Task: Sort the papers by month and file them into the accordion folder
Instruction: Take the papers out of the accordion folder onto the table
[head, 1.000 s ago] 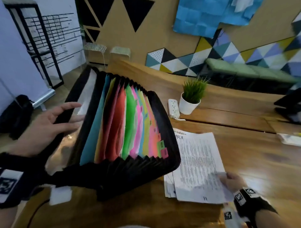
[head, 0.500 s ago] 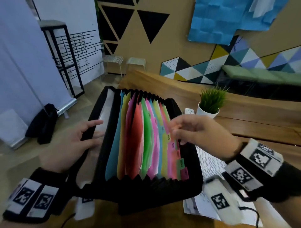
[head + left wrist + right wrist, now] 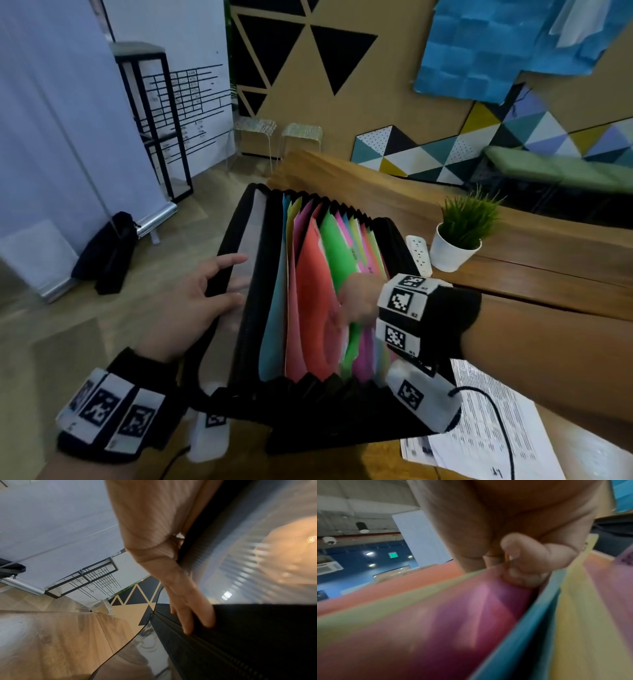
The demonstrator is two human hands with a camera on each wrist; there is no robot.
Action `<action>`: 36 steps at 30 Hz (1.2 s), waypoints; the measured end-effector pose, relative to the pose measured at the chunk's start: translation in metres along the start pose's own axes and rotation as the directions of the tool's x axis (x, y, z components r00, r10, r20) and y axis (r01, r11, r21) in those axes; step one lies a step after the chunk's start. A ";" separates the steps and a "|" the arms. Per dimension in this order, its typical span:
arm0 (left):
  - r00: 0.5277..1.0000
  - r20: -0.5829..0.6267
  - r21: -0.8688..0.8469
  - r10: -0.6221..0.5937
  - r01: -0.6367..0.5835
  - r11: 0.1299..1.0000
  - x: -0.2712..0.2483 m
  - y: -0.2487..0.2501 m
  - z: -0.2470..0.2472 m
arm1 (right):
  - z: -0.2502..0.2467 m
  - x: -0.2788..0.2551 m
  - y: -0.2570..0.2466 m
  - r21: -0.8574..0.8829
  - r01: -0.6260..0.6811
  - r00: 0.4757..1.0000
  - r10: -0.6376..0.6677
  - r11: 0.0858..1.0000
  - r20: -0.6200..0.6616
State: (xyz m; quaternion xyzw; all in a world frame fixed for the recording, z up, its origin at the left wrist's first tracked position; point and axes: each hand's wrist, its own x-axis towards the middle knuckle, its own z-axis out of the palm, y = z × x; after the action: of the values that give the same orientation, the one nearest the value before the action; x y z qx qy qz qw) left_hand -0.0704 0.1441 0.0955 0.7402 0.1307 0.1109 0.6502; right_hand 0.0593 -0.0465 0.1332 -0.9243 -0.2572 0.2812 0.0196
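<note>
Early on, I judge — papers lie unfiled on the counter. Left hand spread on the folder; right hand pinches a divider.

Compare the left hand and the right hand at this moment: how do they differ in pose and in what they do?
The left hand lies outside the accordion folder, its fingers straight against the black side flap; the right hand reaches in among the coloured dividers. The left hand only steadies; the right hand's fingers curl on a divider edge, as the right wrist view shows. Both touch the same folder, and neither holds the papers on the table.
</note>
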 end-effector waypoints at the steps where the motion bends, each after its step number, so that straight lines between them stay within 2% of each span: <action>1: 1.000 0.000 -0.009 -0.007 0.007 1.000 0.001 0.000 0.000 | -0.003 -0.001 0.002 0.002 -0.004 1.000 0.004 1.000 -0.017; 3: 0.999 -0.004 -0.035 -0.032 0.032 0.999 0.004 -0.001 -0.001 | -0.017 -0.007 0.014 0.083 -0.036 0.998 0.040 0.996 -0.050; 5: 0.999 -0.005 -0.038 -0.052 0.052 0.998 0.008 0.000 -0.003 | -0.038 -0.018 0.033 0.265 -0.054 0.987 0.092 0.963 -0.134; 8: 0.998 -0.022 -0.003 -0.055 0.055 0.998 0.016 0.001 -0.006 | -0.059 -0.042 0.076 0.612 0.031 0.957 0.154 0.790 -0.247; 9: 0.998 -0.027 0.024 -0.048 0.049 0.999 0.018 0.002 -0.007 | -0.062 -0.049 0.093 0.663 0.073 0.940 0.172 0.745 -0.296; 11: 0.999 -0.027 0.112 -0.034 0.037 0.993 0.021 0.004 -0.005 | -0.058 -0.056 0.131 0.679 0.113 0.914 0.192 0.725 -0.356; 13: 0.999 -0.020 0.130 -0.026 0.029 0.991 0.021 0.009 0.001 | -0.040 -0.057 0.172 0.735 0.086 0.899 0.266 0.672 -0.348; 16: 0.999 -0.039 0.156 -0.014 0.020 0.988 0.020 0.014 0.005 | 0.003 -0.062 0.240 0.878 0.032 0.887 0.391 0.478 -0.245; 18: 0.999 -0.042 0.173 -0.028 0.035 0.984 0.023 0.011 0.002 | 0.035 -0.071 0.273 0.931 -0.044 0.835 0.524 0.362 -0.164; 19: 0.998 -0.044 0.176 -0.035 0.043 0.983 0.024 0.009 0.001 | 0.053 -0.076 0.286 0.933 -0.102 0.805 0.580 0.345 -0.126; 21: 0.998 -0.050 0.198 -0.041 0.050 0.979 0.026 0.007 0.002 | 0.089 -0.086 0.298 0.902 -0.231 0.752 0.655 0.364 -0.071; 25: 0.997 -0.060 0.235 -0.047 0.059 0.970 0.026 0.011 0.009 | 0.142 -0.086 0.300 0.849 -0.378 0.709 0.705 0.369 0.010; 28: 0.994 -0.086 0.226 -0.067 0.085 0.970 0.027 0.009 0.008 | 0.159 -0.067 0.307 0.715 -0.509 0.715 0.697 0.479 0.043; 30: 0.994 -0.096 0.232 -0.059 0.079 0.970 0.027 0.011 0.009 | 0.144 -0.057 0.303 0.607 -0.549 0.699 0.714 0.575 -0.044; 31: 0.994 -0.094 0.242 -0.052 0.074 0.967 0.026 0.013 0.009 | 0.128 -0.056 0.295 0.576 -0.518 0.715 0.689 0.633 -0.115; 32: 0.995 -0.091 0.252 -0.050 0.072 0.965 0.026 0.013 0.009 | 0.105 -0.056 0.281 0.570 -0.433 0.739 0.637 0.698 -0.219; 34: 0.995 -0.089 0.256 -0.055 0.076 0.964 0.026 0.013 0.008 | 0.057 -0.062 0.240 0.595 -0.118 0.773 0.450 0.795 -0.447; 35: 0.995 -0.086 0.253 -0.060 0.080 0.964 0.026 0.013 0.006 | 0.034 -0.067 0.214 0.609 0.071 0.788 0.330 0.790 -0.520; 36: 0.994 -0.086 0.252 -0.067 0.087 0.964 0.027 0.011 0.004 | 0.014 -0.072 0.187 0.632 0.236 0.809 0.211 0.738 -0.549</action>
State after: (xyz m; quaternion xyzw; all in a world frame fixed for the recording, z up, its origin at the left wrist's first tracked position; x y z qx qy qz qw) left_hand -0.0431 0.1476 0.1061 0.8073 0.1973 0.0959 0.5479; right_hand 0.0876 -0.2449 0.1248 -0.8911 -0.1250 0.0544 0.4329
